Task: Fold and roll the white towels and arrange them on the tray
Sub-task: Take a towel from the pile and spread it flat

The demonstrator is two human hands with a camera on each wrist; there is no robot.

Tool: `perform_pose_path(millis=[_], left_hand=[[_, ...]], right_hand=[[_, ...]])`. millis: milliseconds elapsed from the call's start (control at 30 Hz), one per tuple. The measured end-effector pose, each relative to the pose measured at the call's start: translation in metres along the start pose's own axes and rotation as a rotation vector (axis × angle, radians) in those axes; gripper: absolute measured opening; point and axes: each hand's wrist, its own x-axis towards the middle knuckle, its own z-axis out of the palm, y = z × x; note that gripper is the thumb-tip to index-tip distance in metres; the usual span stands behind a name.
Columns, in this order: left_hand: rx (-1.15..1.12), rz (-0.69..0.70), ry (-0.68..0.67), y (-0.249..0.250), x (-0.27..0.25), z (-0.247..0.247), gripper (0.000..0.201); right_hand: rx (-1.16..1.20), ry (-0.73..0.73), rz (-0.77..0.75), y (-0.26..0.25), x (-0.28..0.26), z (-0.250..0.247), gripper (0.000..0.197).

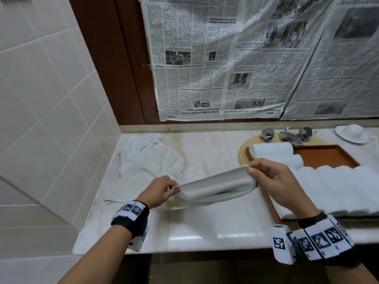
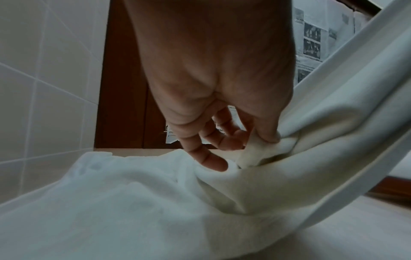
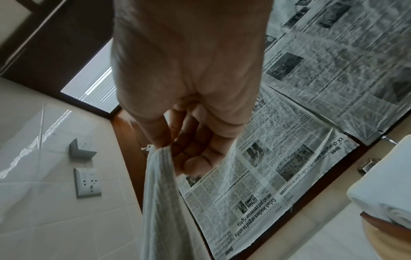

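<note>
Left hand grip: one end of a small white terry towel, folded lengthwise, is pinched between thumb and fingers. Right hand grip: the other end is pinched the same way. The towel is held stretched between both, sagging in the middle, just above the pale marble bench. In the left wrist view the thumb is pressed onto the bunched corner; the other fingers are loose.

Outward: a crumpled pile of unfolded white towels lies at the back left of the bench. A brown rectangular tray is set over the sink at right, with two rolled white towels at its far end and a row of more rolls at its near end. A chrome tap and a white cup on a saucer sit behind it.

Risks, as judged:
- Layers are held by the ends only; slack in the middle could let the fold open or skew, giving an uneven roll.
- The right hand is close to the tray's rolls; a careless set-down could nudge or unroll them.
- Free space on the tray looks limited to the middle, so placement must be tight.

Readable text: newspaper sheets are taped upside down over the wall above the bench. Headlines: "Sabah leaders urged to unite on 40 pct revenue rights", "KK-Changchun sister-city talks gain momentum", section tag "Home". Square coded markers are printed on both wristbands.
</note>
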Motion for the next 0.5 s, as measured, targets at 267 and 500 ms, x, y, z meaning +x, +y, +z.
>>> perform_pose_path(millis=[267, 500], left_hand=[[-0.298, 0.057, 0.057, 0.030, 0.017, 0.005, 0.014], [-0.152, 0.059, 0.017, 0.028, 0.015, 0.032, 0.015]], right_hand=[[0.042, 0.332, 0.041, -0.005, -0.008, -0.042, 0.012], [-0.242, 0.222, 0.467, 0.101, -0.016, 0.011, 0.013]])
